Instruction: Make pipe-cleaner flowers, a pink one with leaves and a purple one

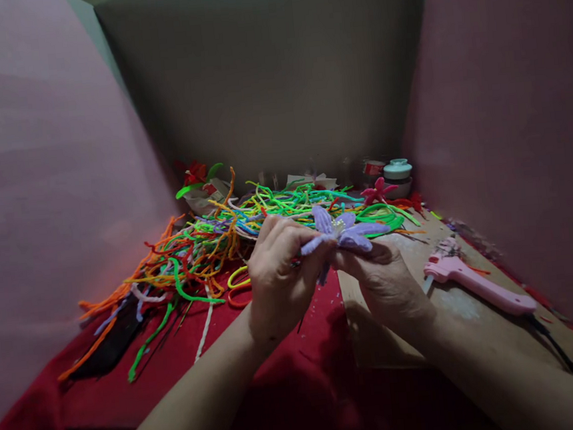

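A purple pipe-cleaner flower (350,229) with pale stamens at its centre is held up between both hands, its petals spread. My left hand (282,269) is closed, its thumb and fingers pinching the flower's left side and base. From the right, my right hand (385,276) grips the flower's underside, fingers curled beneath the petals. A short purple piece hangs below the bloom between the hands. The fingertips under the petals are partly hidden.
Tangled coloured pipe cleaners (208,242) cover the back and left of the red cloth (181,391). A pink glue gun (477,282) lies on the cardboard (378,341) at right. Scissors with yellow and red handles (238,293) lie left of the hands. Behind are a pink flower (379,192) and a teal-lidded jar (398,170).
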Demonstrator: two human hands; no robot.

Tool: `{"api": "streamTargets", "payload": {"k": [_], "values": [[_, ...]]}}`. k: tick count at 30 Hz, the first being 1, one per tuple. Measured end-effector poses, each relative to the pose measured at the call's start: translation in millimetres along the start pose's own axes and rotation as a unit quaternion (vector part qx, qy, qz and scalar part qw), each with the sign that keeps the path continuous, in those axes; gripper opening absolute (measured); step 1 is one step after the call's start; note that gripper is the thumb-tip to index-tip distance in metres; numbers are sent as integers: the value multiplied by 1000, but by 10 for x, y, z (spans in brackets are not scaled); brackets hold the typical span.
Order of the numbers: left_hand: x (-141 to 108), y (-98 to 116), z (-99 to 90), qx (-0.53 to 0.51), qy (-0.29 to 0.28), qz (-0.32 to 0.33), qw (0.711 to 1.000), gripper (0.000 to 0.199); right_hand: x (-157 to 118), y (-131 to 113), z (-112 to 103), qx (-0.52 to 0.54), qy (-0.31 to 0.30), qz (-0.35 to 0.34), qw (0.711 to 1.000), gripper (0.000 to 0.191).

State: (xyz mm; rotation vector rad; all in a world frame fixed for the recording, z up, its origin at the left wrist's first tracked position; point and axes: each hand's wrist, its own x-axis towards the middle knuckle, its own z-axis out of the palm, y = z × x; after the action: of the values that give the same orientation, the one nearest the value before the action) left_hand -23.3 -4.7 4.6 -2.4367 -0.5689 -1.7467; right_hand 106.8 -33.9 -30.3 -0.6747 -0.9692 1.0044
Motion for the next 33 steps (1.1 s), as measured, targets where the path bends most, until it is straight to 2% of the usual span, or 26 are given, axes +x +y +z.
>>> {"api": "streamTargets", "payload": {"k": [3,7,8,10,12,15,18,20,23,26,30,33], "values": [[-48,21,52,-5,2,-70,998,12,-4,15,5,-2,3,-6,1000,12],[-2,40,-5,27,-32,-66,997,7,27,-25,-7,-63,-29,-36,997,9],[27,49,-41,37,-40,-60,997,12,39,-40,-10,-86,-39,-47,994,9],[90,69,-122,79,-53,-17,995,32,64,-67,-16,-130,-54,-68,988,9],[146,85,-192,141,-73,62,985,35,78,-83,-25,-171,-64,-88,979,9],[197,76,-238,186,-117,158,963,16,69,-91,-37,-228,-73,-103,966,13],[203,47,-219,201,-139,196,950,2,34,-95,-29,-238,-76,-91,964,19],[185,45,-185,211,-126,190,950,3,11,-94,-9,-222,-67,-89,969,19],[131,89,-112,231,-71,151,958,11,-7,-77,26,-190,-41,-100,976,15],[79,172,-38,272,-38,121,954,16,-3,-43,29,-196,-19,-115,974,16],[76,287,-1,314,-58,93,943,16,12,-16,-33,-272,-4,-161,949,18],[112,365,-23,308,-94,64,945,8,0,-40,-78,-340,4,-226,913,18]]}}
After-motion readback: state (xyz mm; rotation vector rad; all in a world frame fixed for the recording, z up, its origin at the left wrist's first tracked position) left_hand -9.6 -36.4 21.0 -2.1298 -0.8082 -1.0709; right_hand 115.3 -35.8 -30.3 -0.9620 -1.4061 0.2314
